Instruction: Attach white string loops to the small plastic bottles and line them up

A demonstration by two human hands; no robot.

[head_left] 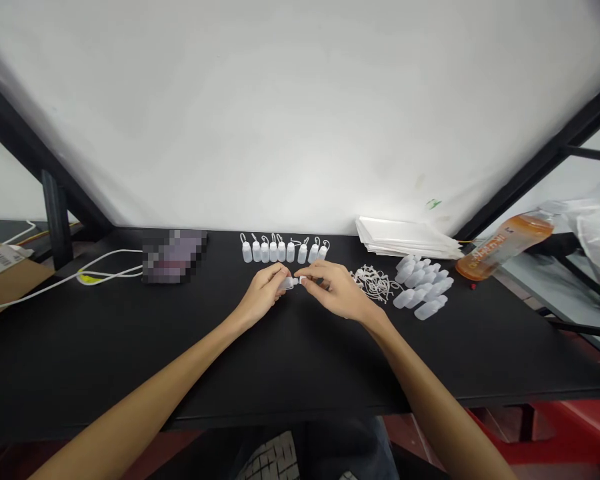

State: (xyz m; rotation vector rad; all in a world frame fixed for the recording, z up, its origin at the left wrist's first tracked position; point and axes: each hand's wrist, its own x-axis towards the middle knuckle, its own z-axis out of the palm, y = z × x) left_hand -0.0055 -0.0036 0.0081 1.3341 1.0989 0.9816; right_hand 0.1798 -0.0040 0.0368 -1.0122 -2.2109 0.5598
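In the head view, the left hand (266,292) pinches a small bottle (287,283). It lies on its side in the fingertips, its top pointing to 3 o'clock. The right hand (335,290) pinches a white cap (303,280) at that end. Fingers hide much of both, so I can't tell if the cap is on tight.

From the hands, a row of capped bottles (281,252) stands at 12 o'clock, close by. At 3 o'clock, white strings (375,283) sit just beside the right hand, then a bunch of bottles (420,283) lying down. White sheets (405,237) and an orange drink (505,247) are toward 2 o'clock. A white cord (100,267) lies at 9 o'clock.
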